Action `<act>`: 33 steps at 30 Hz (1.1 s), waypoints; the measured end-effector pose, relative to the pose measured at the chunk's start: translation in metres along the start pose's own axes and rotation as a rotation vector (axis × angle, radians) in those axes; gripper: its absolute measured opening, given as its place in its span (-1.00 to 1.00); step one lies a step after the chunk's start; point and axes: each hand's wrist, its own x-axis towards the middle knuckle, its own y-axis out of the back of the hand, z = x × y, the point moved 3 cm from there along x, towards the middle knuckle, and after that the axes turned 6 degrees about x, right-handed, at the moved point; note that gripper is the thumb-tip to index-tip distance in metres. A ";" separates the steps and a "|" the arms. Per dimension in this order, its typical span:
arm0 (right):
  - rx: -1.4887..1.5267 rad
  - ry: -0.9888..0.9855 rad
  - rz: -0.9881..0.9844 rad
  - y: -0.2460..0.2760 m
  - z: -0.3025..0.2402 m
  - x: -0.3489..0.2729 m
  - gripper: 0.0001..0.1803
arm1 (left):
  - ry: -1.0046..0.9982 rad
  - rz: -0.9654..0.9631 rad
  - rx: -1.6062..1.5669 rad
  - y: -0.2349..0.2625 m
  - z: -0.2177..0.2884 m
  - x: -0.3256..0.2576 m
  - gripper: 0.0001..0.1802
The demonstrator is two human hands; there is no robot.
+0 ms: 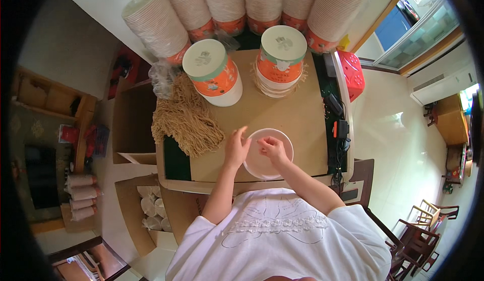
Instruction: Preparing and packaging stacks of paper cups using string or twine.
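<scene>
A round white paper bowl (258,169) sits at the near edge of the cardboard sheet, just in front of me. My left hand (237,149) is beside its left rim, fingers stretched and apart, holding nothing I can see. Over the bowl's inside is my right hand (272,149), its fingers curled together; what they pinch, if anything, is too small to make out. Left of my left hand lies a tangled heap of tan string-like strands (184,114). Two short stacks of upside-down orange-and-white paper buckets, a left stack (214,81) and a right stack (282,61), stand beyond; strands stick out around the right one's base.
Tall plastic-wrapped stacks of paper buckets (222,1) line the table's far side. A red plastic basket (350,75) and black power adapters with cables (341,128) are at the right edge. An open cardboard box (132,213) with white rolled items stands at lower left.
</scene>
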 end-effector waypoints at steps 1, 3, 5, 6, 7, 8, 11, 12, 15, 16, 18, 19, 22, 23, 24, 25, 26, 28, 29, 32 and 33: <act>0.067 -0.063 0.025 0.000 0.006 0.002 -0.87 | 0.103 -0.180 -0.064 -0.005 -0.008 -0.005 -0.85; 0.083 -0.038 0.020 -0.002 0.013 0.009 -0.86 | 0.205 -0.360 -0.128 -0.012 -0.018 -0.017 -0.81; 0.100 -0.018 0.018 -0.003 0.016 0.010 -0.84 | 0.245 -0.404 -0.197 -0.014 -0.016 -0.023 -0.77; 0.124 -0.025 0.018 -0.003 0.018 0.010 -0.84 | 0.245 -0.406 -0.196 -0.014 -0.015 -0.026 -0.77; 0.147 -0.032 0.017 -0.004 0.017 0.010 -0.83 | 0.264 -0.392 -0.193 -0.011 -0.011 -0.026 -0.77; 0.148 -0.033 0.017 -0.003 0.017 0.010 -0.83 | 0.283 -0.378 -0.190 -0.009 -0.009 -0.026 -0.77; 0.121 -0.061 0.023 0.000 0.015 0.007 -0.83 | 0.275 -0.389 -0.210 -0.009 -0.009 -0.029 -0.78; 0.114 -0.058 0.016 0.001 0.014 0.006 -0.83 | 0.275 -0.388 -0.209 -0.009 -0.010 -0.029 -0.78; 0.084 -0.048 0.010 0.002 0.013 0.005 -0.83 | 0.271 -0.391 -0.248 -0.010 -0.008 -0.028 -0.79; 0.059 -0.040 0.006 0.002 0.013 0.006 -0.83 | 0.327 -0.400 -0.286 -0.011 -0.009 -0.029 -0.80; 0.037 -0.039 0.009 0.004 0.014 0.006 -0.83 | 0.382 -0.410 -0.323 -0.014 -0.011 -0.029 -0.80; 0.014 -0.040 0.008 0.004 0.014 0.006 -0.84 | 0.380 -0.414 -0.338 -0.014 -0.013 -0.030 -0.79; -0.030 -0.054 -0.013 0.004 0.014 0.005 -0.86 | 0.405 -0.441 -0.403 -0.020 -0.020 -0.035 -0.78; -0.030 -0.054 -0.013 0.005 0.014 0.005 -0.86 | 0.431 -0.466 -0.454 -0.022 -0.023 -0.036 -0.78; -0.038 -0.048 -0.014 0.005 0.015 0.006 -0.86 | 0.431 -0.465 -0.454 -0.022 -0.025 -0.037 -0.78; -0.045 -0.042 -0.014 0.006 0.015 0.006 -0.85 | 0.424 -0.485 -0.483 -0.022 -0.025 -0.037 -0.77; -0.045 -0.043 -0.013 0.007 0.016 0.007 -0.85 | 0.418 -0.505 -0.511 -0.022 -0.024 -0.036 -0.76; -0.055 -0.049 -0.016 0.008 0.016 0.007 -0.85 | 0.457 -0.556 -0.533 -0.018 -0.021 -0.035 -0.74; -0.056 -0.049 -0.016 0.008 0.016 0.007 -0.85 | 0.496 -0.607 -0.554 -0.018 -0.019 -0.035 -0.71; -0.132 -0.031 -0.038 0.008 0.014 0.005 -0.86 | 0.367 -0.609 -0.511 -0.018 -0.024 -0.036 -0.70; -0.164 -0.018 -0.042 0.007 0.013 0.005 -0.87 | 0.369 -0.605 -0.511 -0.018 -0.026 -0.037 -0.70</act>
